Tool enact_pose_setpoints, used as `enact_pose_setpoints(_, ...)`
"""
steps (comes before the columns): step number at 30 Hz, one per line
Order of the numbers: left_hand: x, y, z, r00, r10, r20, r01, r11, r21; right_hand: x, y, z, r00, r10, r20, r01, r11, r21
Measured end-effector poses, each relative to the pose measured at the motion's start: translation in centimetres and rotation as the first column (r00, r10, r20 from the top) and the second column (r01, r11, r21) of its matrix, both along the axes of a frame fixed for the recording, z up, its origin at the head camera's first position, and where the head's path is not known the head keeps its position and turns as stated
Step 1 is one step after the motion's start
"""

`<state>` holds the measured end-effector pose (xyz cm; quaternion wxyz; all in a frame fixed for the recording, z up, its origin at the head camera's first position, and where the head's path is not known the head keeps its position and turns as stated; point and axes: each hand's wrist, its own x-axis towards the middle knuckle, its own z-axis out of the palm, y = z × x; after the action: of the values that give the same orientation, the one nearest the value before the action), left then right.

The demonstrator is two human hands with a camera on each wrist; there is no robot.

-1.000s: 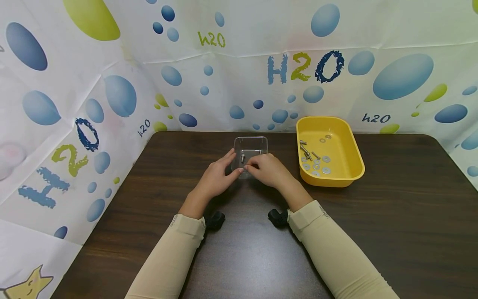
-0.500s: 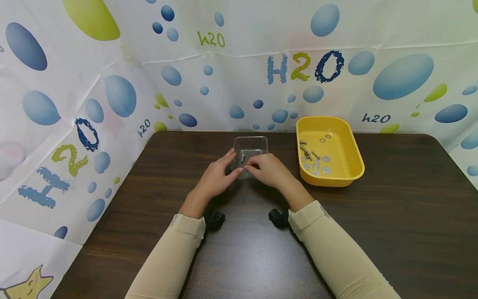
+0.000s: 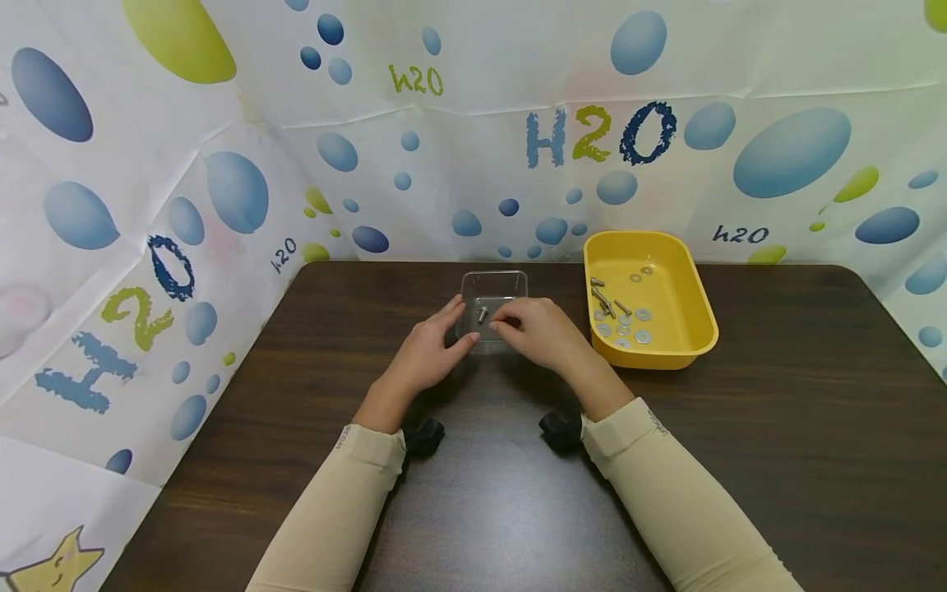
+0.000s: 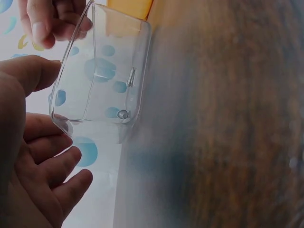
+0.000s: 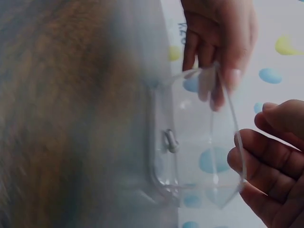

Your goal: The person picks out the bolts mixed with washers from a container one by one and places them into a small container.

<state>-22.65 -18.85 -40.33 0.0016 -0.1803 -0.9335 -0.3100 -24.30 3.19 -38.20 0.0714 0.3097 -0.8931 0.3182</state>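
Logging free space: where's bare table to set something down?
Bare table: right of the tub, left of the left hand, between the sleeves. Crowded: at the box, between that hand and the right hand, and in the tub's left half, among bolts and washers.

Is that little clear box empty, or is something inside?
Not empty: the head view shows at least one bolt inside the clear box.

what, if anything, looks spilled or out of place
Nothing stands out: the clear plastic box stands upright, and the silver metal bolts and flat round washers lie loose inside the yellow plastic tray; I see no damage.
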Motion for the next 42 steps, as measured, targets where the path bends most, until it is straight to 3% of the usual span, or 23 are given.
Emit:
enact_pose_setpoints(11, 0.0, 0.0, 0.0, 1.0, 0.003, -0.02, -0.003, 1.0, -0.006, -0.1, 4.0, 1.5, 0.992, -0.115, -0.054, 0.108, 0.987, -0.117)
enact_pose_setpoints(21, 0.0, 0.3, 0.1, 0.999, 0.009, -0.043, -0.01, 1.0, -0.017, -0.2, 8.0, 2.0, 0.96, -0.278, 0.016, 0.278, 0.952, -0.127)
enact_pose_setpoints(27, 0.4, 1.0, 0.5, 0.996, -0.006, -0.085, 0.004, 1.0, -0.015, -0.4, 9.7, 1.7, 0.941, -0.338, 0.031, 0.339, 0.934, -0.11)
enact_pose_setpoints(34, 0.7, 3.1, 1.3, 0.991, -0.046, -0.129, 0.042, 0.999, -0.033, -0.8, 11.7, 1.3, 0.921, -0.381, 0.08, 0.388, 0.916, -0.105)
enact_pose_setpoints(42, 0.6, 6.8, 1.9, 0.986, -0.109, -0.128, 0.105, 0.994, -0.038, -1.1, 13.8, 0.9, 0.896, -0.429, 0.115, 0.438, 0.896, -0.075)
